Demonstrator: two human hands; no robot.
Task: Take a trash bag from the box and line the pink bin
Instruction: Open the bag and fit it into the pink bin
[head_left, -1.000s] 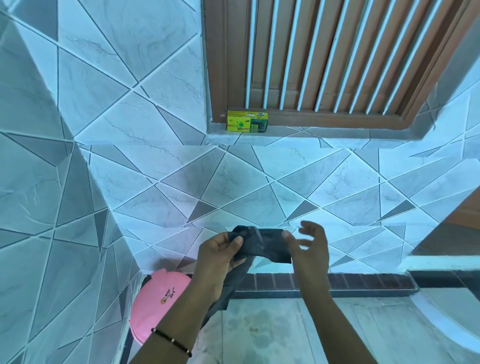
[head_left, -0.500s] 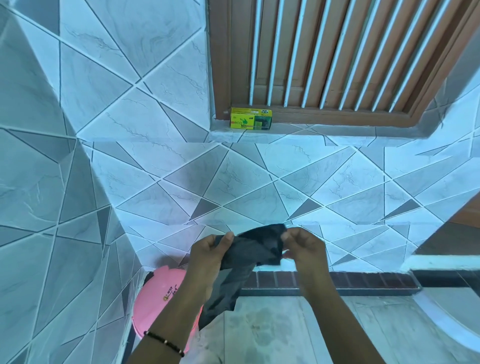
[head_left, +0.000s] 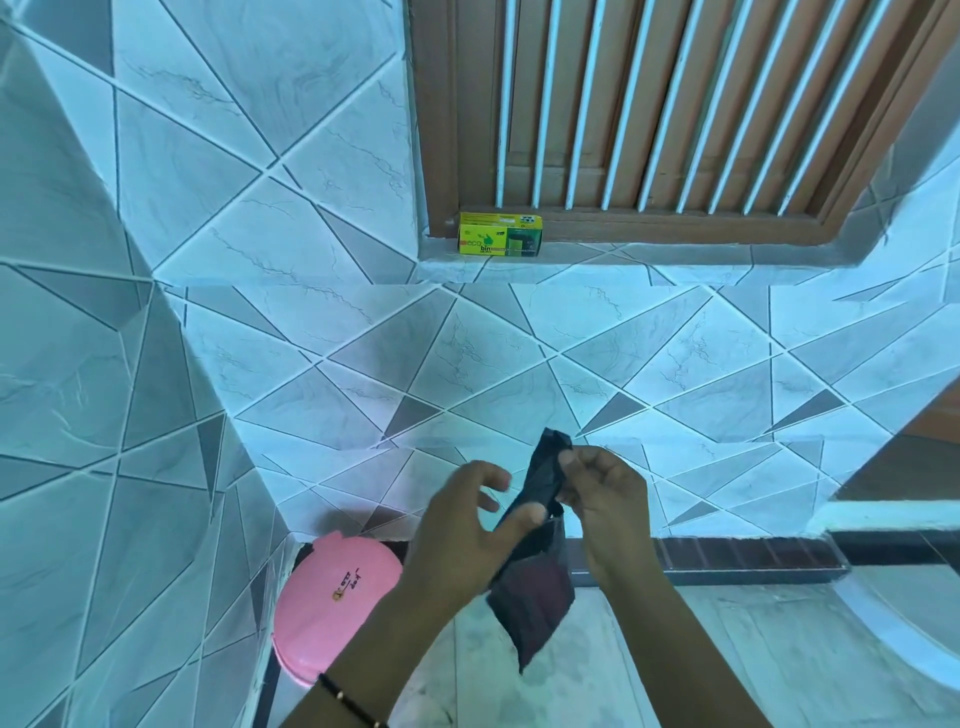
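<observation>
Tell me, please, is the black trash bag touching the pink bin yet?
Apart. The head view shows the trash bag hanging from both hands, its lower end over bare floor to the right of the pink bin, with floor visible between them.

"eco bin" on yellow box (head_left: 500, 235)

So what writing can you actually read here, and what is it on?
"eco" and "bin": yellow-green cardboard box on the tiled window ledge; its smaller print is too small to read.
Dark handwriting and a small sticker on the pink round bin lid: too blurred to read.
</observation>
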